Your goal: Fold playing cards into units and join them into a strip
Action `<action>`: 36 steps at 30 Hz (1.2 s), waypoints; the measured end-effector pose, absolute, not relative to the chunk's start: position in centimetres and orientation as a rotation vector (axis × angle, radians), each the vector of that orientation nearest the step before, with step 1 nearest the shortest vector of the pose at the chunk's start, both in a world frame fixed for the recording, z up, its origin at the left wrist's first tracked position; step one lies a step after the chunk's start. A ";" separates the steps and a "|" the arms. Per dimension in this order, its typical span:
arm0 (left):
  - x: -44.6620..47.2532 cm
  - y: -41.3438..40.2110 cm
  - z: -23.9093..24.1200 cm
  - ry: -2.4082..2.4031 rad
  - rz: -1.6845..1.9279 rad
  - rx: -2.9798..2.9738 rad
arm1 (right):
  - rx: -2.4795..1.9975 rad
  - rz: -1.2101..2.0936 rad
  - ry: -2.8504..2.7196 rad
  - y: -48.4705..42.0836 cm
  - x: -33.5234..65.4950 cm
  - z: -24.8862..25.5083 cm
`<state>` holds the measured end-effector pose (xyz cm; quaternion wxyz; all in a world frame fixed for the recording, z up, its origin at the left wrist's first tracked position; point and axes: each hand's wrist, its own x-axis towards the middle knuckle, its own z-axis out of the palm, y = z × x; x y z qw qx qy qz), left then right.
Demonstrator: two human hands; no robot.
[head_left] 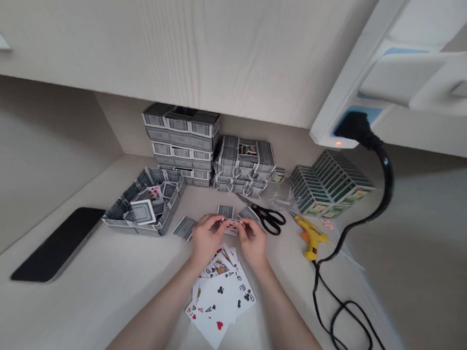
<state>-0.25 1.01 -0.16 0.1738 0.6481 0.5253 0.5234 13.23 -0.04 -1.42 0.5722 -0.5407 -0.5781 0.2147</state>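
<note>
Between my two hands I hold one playing card (232, 229), its red-marked face toward me and its far edge looking bent. My left hand (205, 239) pinches its left side, and my right hand (253, 243) pinches the right side. Just below my wrists lies a loose pile of face-up playing cards (220, 297), aces among them. A face-down card (184, 228) rests left of my left hand. Beyond my fingers lies another patterned card (225, 210). Black-handled scissors (269, 218) sit right behind my right hand, partly over a card.
At left stand an open card-built box (134, 224) with loose cards inside and a dark phone-like slab (58, 244). Stacked card-built boxes (186, 139) and green-edged card packs (329, 184) line the back. A yellow glue gun (310, 237) and a black cable (385, 191) lie right, below a power strip (343, 118).
</note>
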 end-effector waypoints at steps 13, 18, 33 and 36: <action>-0.2 0.5 0.5 1.277 1.445 2.026 | -1.299 0.344 -1.359 0.0 13.6 -1.4; -0.2 0.6 0.7 1.140 1.379 1.839 | -1.328 0.444 -1.306 -0.1 13.7 -1.3; 0.5 1.0 -0.4 1.254 1.275 1.614 | -1.301 0.712 -1.176 0.1 13.1 -1.0; 0.4 1.1 -0.8 1.251 1.279 1.583 | -1.260 0.786 -1.088 0.4 13.2 -1.3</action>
